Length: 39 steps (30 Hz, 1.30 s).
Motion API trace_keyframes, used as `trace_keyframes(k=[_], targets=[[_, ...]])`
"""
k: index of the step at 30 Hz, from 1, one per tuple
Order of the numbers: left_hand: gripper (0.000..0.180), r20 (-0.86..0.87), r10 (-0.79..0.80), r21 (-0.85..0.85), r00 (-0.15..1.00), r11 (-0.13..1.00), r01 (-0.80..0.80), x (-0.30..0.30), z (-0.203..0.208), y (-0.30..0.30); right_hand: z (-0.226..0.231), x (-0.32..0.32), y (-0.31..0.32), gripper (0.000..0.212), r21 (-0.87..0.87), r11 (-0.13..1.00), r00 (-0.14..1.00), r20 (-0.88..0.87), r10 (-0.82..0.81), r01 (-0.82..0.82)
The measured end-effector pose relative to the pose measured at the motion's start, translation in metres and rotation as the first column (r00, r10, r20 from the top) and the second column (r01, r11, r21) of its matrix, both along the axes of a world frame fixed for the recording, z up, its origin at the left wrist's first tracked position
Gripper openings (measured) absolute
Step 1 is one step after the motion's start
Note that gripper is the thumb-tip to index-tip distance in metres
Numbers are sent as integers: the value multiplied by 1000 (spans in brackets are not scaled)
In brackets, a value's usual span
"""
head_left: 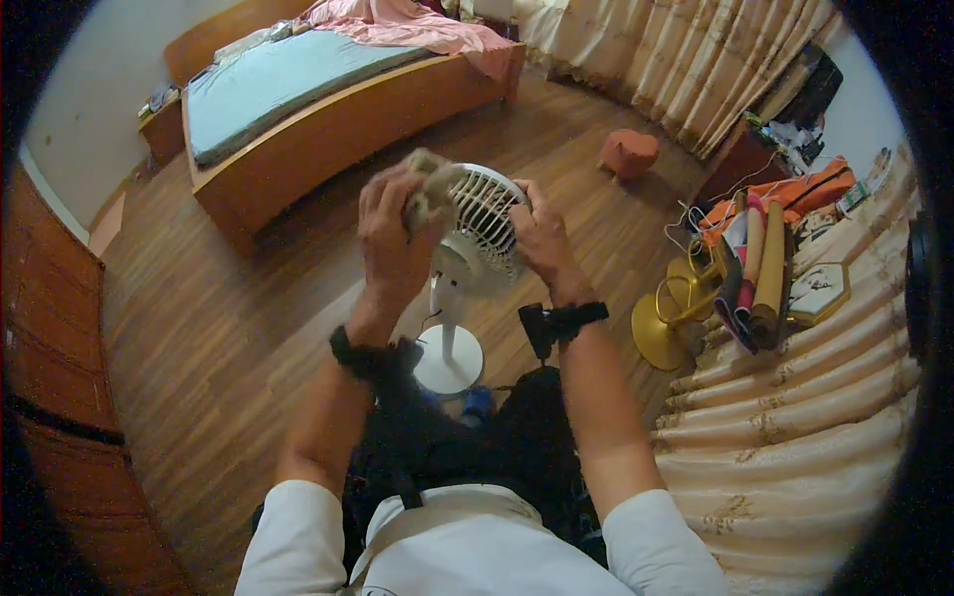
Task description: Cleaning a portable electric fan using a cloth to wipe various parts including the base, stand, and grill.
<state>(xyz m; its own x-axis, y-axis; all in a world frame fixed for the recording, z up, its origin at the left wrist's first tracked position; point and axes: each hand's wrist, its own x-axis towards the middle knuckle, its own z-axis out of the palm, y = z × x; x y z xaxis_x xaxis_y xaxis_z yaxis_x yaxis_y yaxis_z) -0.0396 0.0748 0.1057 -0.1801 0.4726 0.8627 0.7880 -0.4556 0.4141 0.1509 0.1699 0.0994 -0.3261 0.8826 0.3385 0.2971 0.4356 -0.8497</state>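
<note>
A white pedestal fan (pixel 484 221) stands upright in front of me on its round base (pixel 450 370). My left hand (pixel 391 236) is closed on a crumpled beige cloth (pixel 429 186) at the left edge of the fan's head. Both that hand and the cloth are slightly blurred. On the opposite side, my right hand (pixel 546 245) has its fingers wrapped round the rim of the fan's slatted guard. Dark bands circle both my wrists.
A wooden bed (pixel 298 171) with a pale blue mattress lies beyond the fan. An orange-red stool (pixel 629 154) sits far right. To the right are a gold stand (pixel 658 323), fabric rolls (pixel 769 263) and a patterned curtain (pixel 775 437). Wooden cabinets (pixel 55 318) line the left.
</note>
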Motion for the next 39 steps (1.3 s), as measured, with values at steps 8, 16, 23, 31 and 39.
trace_keyframes(k=[8,16,23,31,39], targets=[[42,-177,-149,-419,973,906,62,5,17,44,-4,10,11,36,2,1000,999,38,27,-27],[39,267,-98,-215,959,964,158,-18,-42,27,-6,7,7,36,-15,999,999,-22,47,-47],[42,297,-60,-200,953,972,123,16,-107,-21,-14,16,17,34,-7,998,997,-36,63,-63],[32,385,-108,-23,916,992,127,-3,-21,30,-1,9,3,36,-53,996,998,-14,64,-65],[14,776,-367,-138,514,696,705,-45,-28,60,-22,17,22,40,-77,995,998,-25,64,-66]])
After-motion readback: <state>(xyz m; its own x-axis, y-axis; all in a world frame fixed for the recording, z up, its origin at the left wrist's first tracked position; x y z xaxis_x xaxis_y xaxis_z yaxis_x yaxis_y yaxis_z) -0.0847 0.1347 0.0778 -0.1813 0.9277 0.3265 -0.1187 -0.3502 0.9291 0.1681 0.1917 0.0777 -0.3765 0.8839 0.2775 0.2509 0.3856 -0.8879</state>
